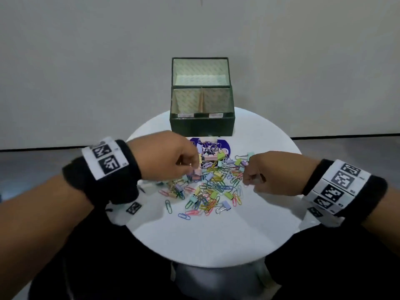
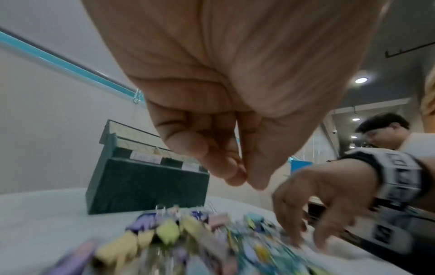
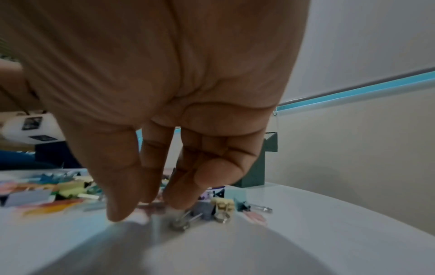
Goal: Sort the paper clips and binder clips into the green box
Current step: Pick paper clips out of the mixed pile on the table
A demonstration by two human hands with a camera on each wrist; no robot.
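A heap of coloured paper clips and binder clips [image 1: 214, 187] lies in the middle of a round white table [image 1: 205, 239]. Behind it stands the green box [image 1: 202, 124], open on top with divided compartments. My left hand [image 1: 192, 166] hovers over the heap's far left part. In the left wrist view its thumb and fingertips [image 2: 247, 179] meet, with nothing visible between them. My right hand [image 1: 252, 180] reaches down at the heap's right edge. Its thumb and fingers [image 3: 146, 210] point down at the tabletop with a gap between them, beside a grey binder clip [image 3: 204, 210] and a cream one [image 3: 222, 206].
A purple printed packet [image 1: 216, 146] lies between the box and the heap. The table's near half is bare white surface. Another person [image 2: 386, 134] appears in the background of the left wrist view. A grey wall stands behind the table.
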